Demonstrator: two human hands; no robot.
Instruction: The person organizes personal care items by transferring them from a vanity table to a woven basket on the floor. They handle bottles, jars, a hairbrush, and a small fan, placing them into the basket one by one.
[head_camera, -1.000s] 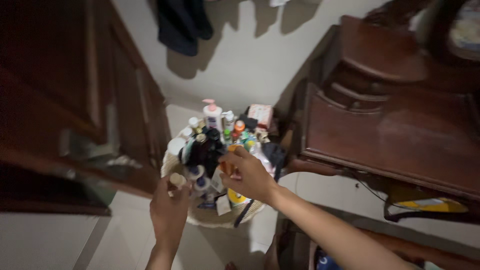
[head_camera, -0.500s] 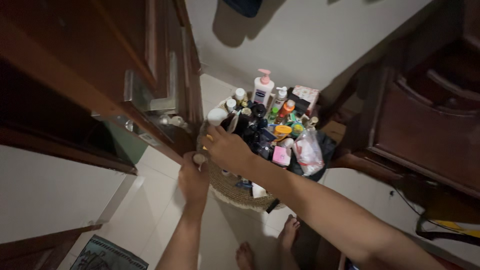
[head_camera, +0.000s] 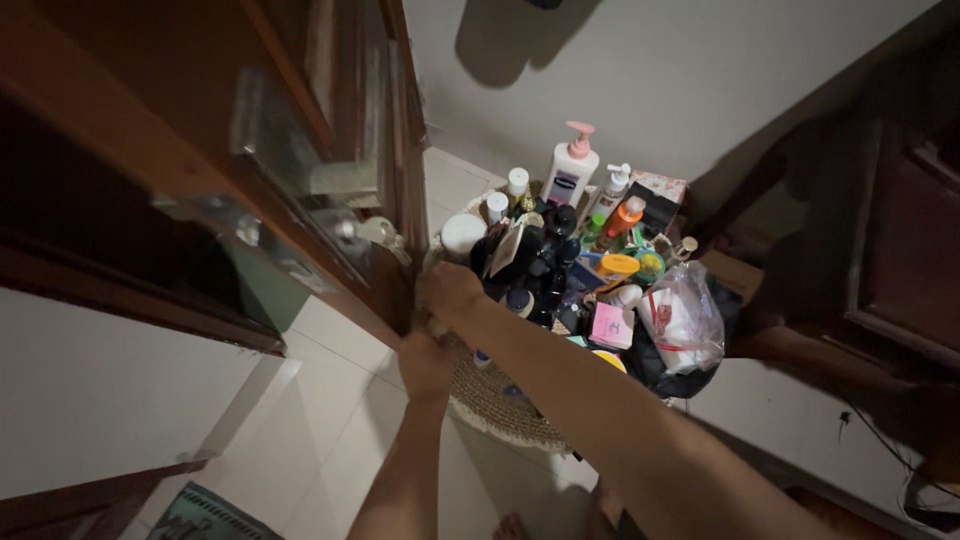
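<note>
Both hands met at the near left rim of the woven basket (head_camera: 500, 405), which sat on the tiled floor (head_camera: 330, 400) just beside the wooden cabinet (head_camera: 200, 130). The right hand (head_camera: 448, 290) lay above the left hand (head_camera: 425, 360), touching it; whether their fingers gripped anything could not be told in the dim light. The basket was crowded with bottles, a pink-topped pump bottle (head_camera: 570, 175) at the back and a plastic bag (head_camera: 685, 325) at its right

A home bedroom or dressing corner is indicated — dark wooden furniture (head_camera: 880, 250) is set against a plain wall (head_camera: 680, 70), pale floor tiles (head_camera: 330, 400) are laid, and a woven basket (head_camera: 490, 395) crowded with toiletries — a pump lotion bottle (head_camera: 570, 175) among them — is placed on the floor.
</note>
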